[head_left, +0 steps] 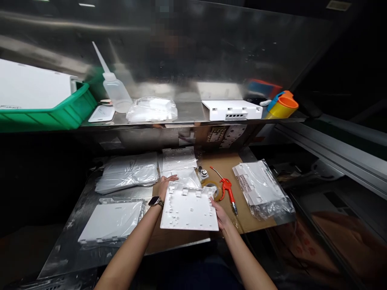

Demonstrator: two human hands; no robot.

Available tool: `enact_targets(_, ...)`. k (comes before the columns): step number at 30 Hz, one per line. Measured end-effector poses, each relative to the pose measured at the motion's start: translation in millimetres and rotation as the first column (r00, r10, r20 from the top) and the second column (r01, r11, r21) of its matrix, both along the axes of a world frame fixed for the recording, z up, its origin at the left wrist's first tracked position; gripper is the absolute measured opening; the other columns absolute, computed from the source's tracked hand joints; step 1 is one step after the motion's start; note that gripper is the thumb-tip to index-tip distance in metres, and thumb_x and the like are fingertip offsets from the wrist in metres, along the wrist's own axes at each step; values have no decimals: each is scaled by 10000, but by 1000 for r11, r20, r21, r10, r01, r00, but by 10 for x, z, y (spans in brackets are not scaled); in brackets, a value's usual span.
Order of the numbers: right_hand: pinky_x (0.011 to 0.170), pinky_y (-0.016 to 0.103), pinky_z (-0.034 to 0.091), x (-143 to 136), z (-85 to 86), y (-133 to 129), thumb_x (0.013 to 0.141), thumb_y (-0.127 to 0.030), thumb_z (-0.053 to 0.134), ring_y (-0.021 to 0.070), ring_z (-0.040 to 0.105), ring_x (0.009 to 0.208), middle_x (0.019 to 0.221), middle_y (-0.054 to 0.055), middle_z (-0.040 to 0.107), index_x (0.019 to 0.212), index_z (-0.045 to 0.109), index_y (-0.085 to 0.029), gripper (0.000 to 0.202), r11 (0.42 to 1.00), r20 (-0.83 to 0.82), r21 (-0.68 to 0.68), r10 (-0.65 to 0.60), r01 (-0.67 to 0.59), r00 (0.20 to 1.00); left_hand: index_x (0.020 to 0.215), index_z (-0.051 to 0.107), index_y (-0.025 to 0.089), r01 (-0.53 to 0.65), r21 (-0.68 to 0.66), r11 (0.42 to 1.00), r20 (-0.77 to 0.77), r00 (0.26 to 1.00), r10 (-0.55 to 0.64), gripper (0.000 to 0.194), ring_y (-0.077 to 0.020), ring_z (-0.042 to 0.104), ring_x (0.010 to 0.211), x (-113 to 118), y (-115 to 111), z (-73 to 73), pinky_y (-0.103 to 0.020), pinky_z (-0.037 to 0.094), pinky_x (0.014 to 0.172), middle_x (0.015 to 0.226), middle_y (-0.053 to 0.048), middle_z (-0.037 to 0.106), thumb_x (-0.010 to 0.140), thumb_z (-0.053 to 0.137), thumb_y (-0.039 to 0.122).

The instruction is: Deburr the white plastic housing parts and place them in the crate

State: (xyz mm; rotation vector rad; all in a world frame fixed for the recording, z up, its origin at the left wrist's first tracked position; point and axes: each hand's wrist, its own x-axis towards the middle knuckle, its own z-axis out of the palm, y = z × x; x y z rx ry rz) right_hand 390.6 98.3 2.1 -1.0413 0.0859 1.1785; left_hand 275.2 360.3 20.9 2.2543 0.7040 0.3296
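A white plastic housing panel is tilted up over the bench, its inner side with small posts and clips facing me. My right hand grips its right edge, thumb in front. At the panel's upper left corner is my left hand, wearing a watch. Its visible fingers stretch out past the top edge; part of the hand is hidden behind the panel, so I cannot tell whether it touches it. Just beyond lie bagged white panels. A roll of tape is partly covered by the panel.
A red air blow gun lies on the cardboard. Bagged white housings stand left and right, with a stack of bagged panels behind. The shelf above bears a green bin, squeeze bottle and white housing.
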Motion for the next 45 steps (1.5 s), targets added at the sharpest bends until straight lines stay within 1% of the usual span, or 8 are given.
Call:
enact_targets(4, 1008, 517, 578, -66, 167, -378, 835, -621, 729, 333, 721, 1173, 1198, 148, 776, 1348, 636, -157, 698, 978, 108, -39, -202, 207, 974, 1249, 659, 200, 25, 49, 999, -38, 999, -23, 291, -259, 632, 1167, 161, -3, 95, -511, 523, 1018, 1272, -101, 668, 996, 623, 339)
enact_targets(8, 1120, 502, 498, -304, 372, -602, 904, -617, 662, 315, 636, 1304, 1362, 140, 699, 1495, 518, -201, 738, 819, 492, -73, -467, 570, 734, 1172, 695, 192, 100, 57, 993, -61, 993, -97, 245, -259, 637, 1164, 341, -98, 175, -511, 517, 1021, 1190, -89, 700, 987, 638, 341)
enact_targets(13, 1217, 510, 368, -612, 263, -556, 958, -597, 596, 343, 458, 1472, 1538, 157, 549, 1536, 473, -192, 716, 843, 862, -35, -246, 536, 443, 1205, 692, 190, 233, 22, 972, -27, 972, -232, 255, -235, 683, 1097, 540, -208, 210, -486, 556, 989, 1283, -103, 691, 988, 644, 315)
enact_targets(20, 1084, 455, 528, -651, -18, -593, 1052, -469, 446, 298, 643, 1302, 1339, 158, 705, 1502, 531, -196, 533, 946, 966, -65, -21, 318, 258, 1452, 596, 198, 148, 98, 984, 187, 968, -165, 545, -246, 635, 1287, 648, -291, 309, -382, 561, 996, 1518, -142, 577, 912, 576, 130)
enact_targets(27, 989, 397, 568, -640, 475, -544, 960, -590, 585, 312, 679, 1228, 1298, 174, 723, 1430, 594, -158, 639, 897, 861, -137, -102, 420, 499, 1334, 698, 325, 210, 329, 921, 154, 950, -272, 535, -199, 741, 941, 314, -557, 487, -371, 581, 868, 1504, -31, 600, 894, 507, 89)
enact_targets(32, 909, 376, 601, -440, 754, -633, 852, -648, 692, 281, 717, 1122, 1188, 131, 766, 1379, 606, -157, 725, 801, 630, -95, -411, 590, 659, 1599, 380, 269, 299, 357, 885, 19, 945, -327, 939, -225, 743, 854, 49, -1038, 556, -381, 601, 751, 1658, -103, 385, 721, 519, -31)
enact_targets(39, 1186, 511, 415, -621, 836, -711, 916, -576, 619, 348, 496, 1432, 1528, 140, 553, 1465, 557, -191, 673, 854, 867, -98, -179, 511, 465, 1660, -94, 223, 368, 154, 917, 131, 912, -388, 1201, -332, 639, 1284, -313, -1790, 904, -387, 616, 895, 1735, -169, 113, 682, 594, 109)
enact_targets(45, 1161, 549, 463, -887, 556, -462, 968, -428, 485, 333, 508, 1441, 1557, 79, 524, 1622, 347, -276, 685, 976, 927, -13, -70, 219, 368, 1676, -3, 256, 513, 11, 858, 377, 793, -479, 1131, -265, 299, 1556, -717, -2252, 1236, -376, 473, 1144, 1740, -56, 90, 700, 542, 81)
